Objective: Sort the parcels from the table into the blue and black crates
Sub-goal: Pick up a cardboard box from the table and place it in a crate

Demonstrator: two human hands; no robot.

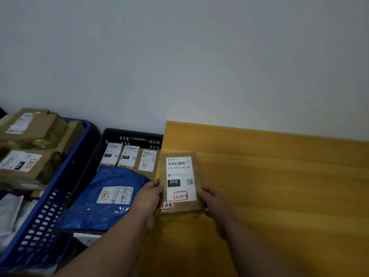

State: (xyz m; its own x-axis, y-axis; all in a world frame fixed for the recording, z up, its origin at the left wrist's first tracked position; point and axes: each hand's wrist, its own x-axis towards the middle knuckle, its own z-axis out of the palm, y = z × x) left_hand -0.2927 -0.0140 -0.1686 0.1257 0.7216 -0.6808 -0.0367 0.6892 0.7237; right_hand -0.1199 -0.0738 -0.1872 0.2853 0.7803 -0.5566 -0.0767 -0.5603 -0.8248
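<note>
A brown cardboard parcel [180,184] with a white "010" label and a red-framed handwritten sticker sits at the left edge of the yellow wooden table [279,186]. My left hand [148,198] grips its left side and my right hand [215,204] grips its right side. The black crate [127,134] stands just left of the table and holds three labelled cardboard parcels [129,156] and a blue plastic mailer [107,198]. Further left, the blue crate [50,200] is piled with brown boxes [28,148].
A plain white wall [179,56] rises behind the table and crates. White bags [10,214] lie in the blue crate's near end. A white item [85,237] lies near the black crate's front.
</note>
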